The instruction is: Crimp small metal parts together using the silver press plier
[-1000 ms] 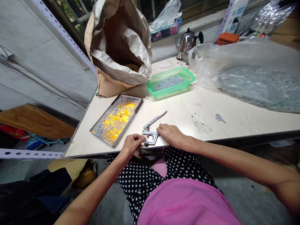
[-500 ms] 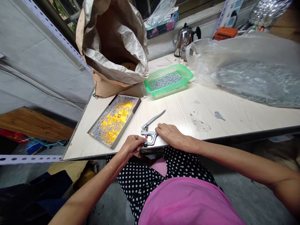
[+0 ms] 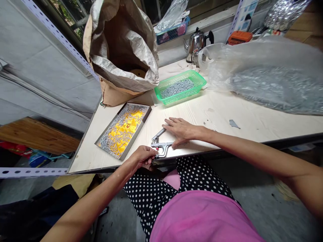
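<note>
Grey hand pliers (image 3: 164,146) with a spring and a small red part at the jaw lie at the table's front edge, looking like snap-fastener pliers. My left hand (image 3: 144,156) is closed in a pinch right at the jaw; whatever its fingertips hold is too small to make out. Over the pliers' raised upper handle reaches my right hand (image 3: 182,130), its fingers stretched out and apart, covering the handle's end. Its thumb lies close to the lower handle. A shallow tray (image 3: 135,138) of small silvery metal pieces on a yellow bottom lies beyond my left hand.
A green plastic basket (image 3: 181,97) of similar metal pieces stands farther back. Behind the tray rises a large open paper sack (image 3: 121,82). A bulky clear plastic bag (image 3: 272,80) covers the right side, with a metal kettle (image 3: 198,43) behind. A grey scrap (image 3: 234,124) lies on the table (image 3: 264,126).
My right hand has moved up from the lower handle to the upper one, and its fingers have spread. My left hand stays at the jaw. The view has shifted slightly.
</note>
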A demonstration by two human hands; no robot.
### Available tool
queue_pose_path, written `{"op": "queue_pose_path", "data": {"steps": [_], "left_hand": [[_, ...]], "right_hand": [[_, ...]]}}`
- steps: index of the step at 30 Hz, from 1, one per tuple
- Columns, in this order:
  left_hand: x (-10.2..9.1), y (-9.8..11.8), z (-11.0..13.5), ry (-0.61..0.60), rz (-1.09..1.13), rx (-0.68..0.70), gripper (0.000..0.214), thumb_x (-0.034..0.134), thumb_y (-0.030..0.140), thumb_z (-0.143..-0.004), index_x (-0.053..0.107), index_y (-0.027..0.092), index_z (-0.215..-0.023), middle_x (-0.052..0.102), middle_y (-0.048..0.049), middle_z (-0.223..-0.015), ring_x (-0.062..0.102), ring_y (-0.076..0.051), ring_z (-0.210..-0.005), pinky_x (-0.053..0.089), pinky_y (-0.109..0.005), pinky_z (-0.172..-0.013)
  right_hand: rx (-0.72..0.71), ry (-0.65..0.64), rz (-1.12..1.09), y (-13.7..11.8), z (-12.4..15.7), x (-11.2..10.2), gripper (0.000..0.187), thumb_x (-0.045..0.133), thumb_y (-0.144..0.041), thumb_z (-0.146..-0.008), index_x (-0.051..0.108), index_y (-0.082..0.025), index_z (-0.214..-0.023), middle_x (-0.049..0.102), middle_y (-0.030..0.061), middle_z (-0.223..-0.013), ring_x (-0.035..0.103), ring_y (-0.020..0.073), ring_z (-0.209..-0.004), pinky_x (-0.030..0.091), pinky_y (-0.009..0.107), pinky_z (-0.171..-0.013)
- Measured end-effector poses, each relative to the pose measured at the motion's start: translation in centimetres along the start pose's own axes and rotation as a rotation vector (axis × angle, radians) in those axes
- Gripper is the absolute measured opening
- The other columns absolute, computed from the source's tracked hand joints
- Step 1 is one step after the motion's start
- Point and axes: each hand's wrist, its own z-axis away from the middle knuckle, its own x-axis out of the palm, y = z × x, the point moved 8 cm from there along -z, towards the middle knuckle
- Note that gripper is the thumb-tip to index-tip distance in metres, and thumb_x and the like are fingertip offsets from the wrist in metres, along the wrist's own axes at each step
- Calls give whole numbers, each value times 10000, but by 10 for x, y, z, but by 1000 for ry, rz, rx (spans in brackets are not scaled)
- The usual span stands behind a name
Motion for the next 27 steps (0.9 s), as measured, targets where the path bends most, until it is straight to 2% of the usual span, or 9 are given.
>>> {"op": "queue_pose_path", "data": {"steps": [2, 4, 8, 15, 18, 20, 23, 25, 27], "left_hand": [[0, -2, 0, 14, 15, -3, 302, 733, 302, -733, 545, 143, -557, 472, 67, -414, 348, -32, -313, 215, -179, -353], [0, -3, 0, 27, 29, 0, 313, 740, 312, -730, 539, 146, -557, 468, 69, -405, 348, -32, -308, 214, -177, -350], [1, -4, 2, 47, 36, -4, 328, 711, 309, -762, 518, 153, -547, 452, 67, -368, 338, -33, -297, 214, -174, -350], [1, -5, 1, 61, 24, -1, 369, 721, 379, -757, 499, 162, -558, 446, 69, -364, 336, -39, -297, 233, -173, -359], [-2, -5, 6, 90, -90, 16, 327, 649, 377, -822, 530, 159, -608, 480, 54, -416, 369, -60, -320, 276, -193, -382], [-9, 6, 15, 233, -297, 133, 279, 603, 369, -862, 591, 151, -688, 562, 16, -525, 469, -92, -400, 344, -214, -436], [-10, 41, 38, 533, -655, 472, 216, 594, 367, -885, 668, 167, -921, 674, -59, -855, 635, -175, -728, 464, -270, -632], [5, 60, 45, 581, -825, 672, 281, 619, 359, -875, 643, 199, -1105, 659, -83, -1087, 613, -231, -994, 487, -320, -801], [23, 73, 40, 504, -946, 802, 437, 661, 335, -845, 565, 217, -1255, 596, -92, -1272, 526, -263, -1169, 463, -374, -931]], "right_hand": [[-7, -80, -12, 6, -7, 3, 1017, 753, -654, -623, 418, -93, -1402, 444, 233, -1405, 354, 412, -1288, 315, 557, -1003], [-16, -107, -27, 7, -10, 4, 961, 728, -668, -638, 467, -92, -1361, 516, 217, -1331, 428, 388, -1222, 323, 554, -994], [6, -60, -28, 3, -5, 1, 848, 714, -618, -682, 515, -84, -1309, 555, 205, -1274, 488, 354, -1137, 377, 479, -934], [-12, -18, -36, -2, 2, 5, 781, 723, -474, -754, 451, -124, -1398, 592, 174, -1208, 523, 310, -1039, 391, 398, -833], [-18, 23, -75, -6, 8, 2, 679, 711, -413, -797, 473, -150, -1376, 610, 154, -1196, 530, 297, -1041, 390, 386, -827], [-26, 54, -111, -10, 13, -1, 622, 688, -378, -827, 478, -151, -1367, 612, 149, -1200, 535, 287, -1042, 391, 386, -839], [-44, 91, -151, -15, 18, -3, 628, 660, -325, -849, 434, -132, -1402, 615, 158, -1196, 539, 275, -1033, 394, 387, -862], [-47, 110, -163, -15, 18, -2, 664, 651, -288, -845, 392, -109, -1430, 618, 166, -1183, 539, 273, -1032, 393, 391, -874], [-56, 129, -174, -12, 18, 1, 708, 642, -263, -838, 346, -88, -1456, 614, 175, -1190, 536, 271, -1042, 390, 396, -892]]}}
